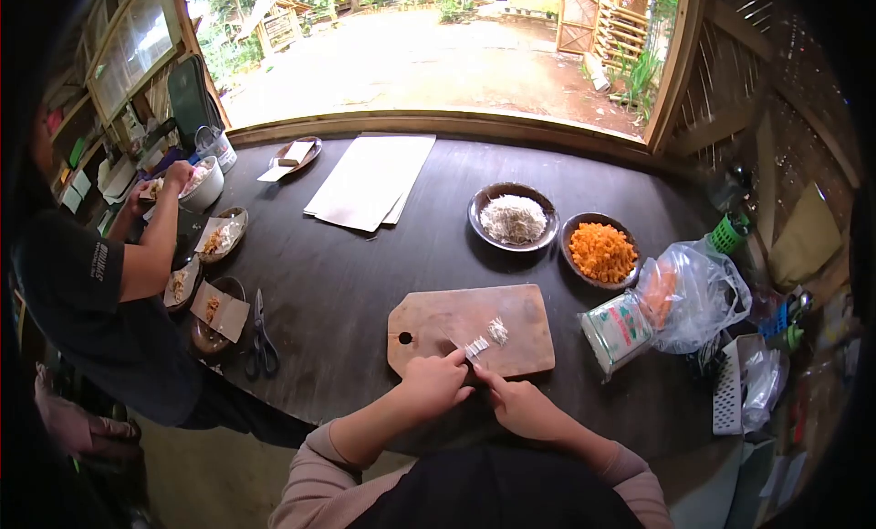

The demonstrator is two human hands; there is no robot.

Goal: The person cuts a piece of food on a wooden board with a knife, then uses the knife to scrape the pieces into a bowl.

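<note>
A wooden cutting board lies before me. On it are a short row of white strips and a small heap of white slivers. My left hand is closed at the board's front edge, its fingertips just behind the row; what they pinch is hidden. Close beside it, my right hand is closed with its index finger stretched forward along a dark, thin knife, which is mostly covered by my hands. Beyond the board stand a bowl of white shreds and a bowl of orange diced pieces.
A plastic packet and a clear bag lie right of the board. Scissors and plates with filled wrappers are left. Paper sheets lie at the back. A co-worker handles food at the left.
</note>
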